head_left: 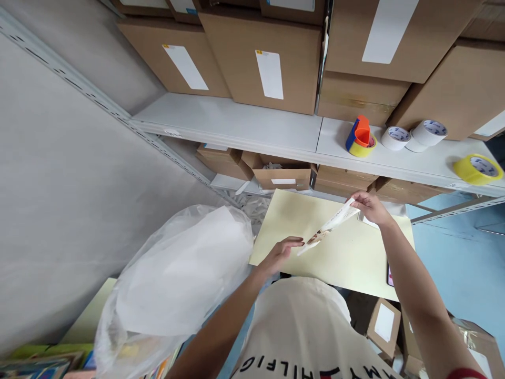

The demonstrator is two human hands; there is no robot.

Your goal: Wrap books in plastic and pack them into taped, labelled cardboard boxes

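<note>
Printed white paper (332, 224) was pinched at its upper end by right hand (370, 206); left hand (281, 253) was seen at its lower end, pinch couldn't be told. Paper was held tilted above yellowish tabletop (282, 223).

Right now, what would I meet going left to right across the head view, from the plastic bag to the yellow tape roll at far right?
Plastic bag → left hand → printed white paper → right hand → yellow tape roll.
</note>
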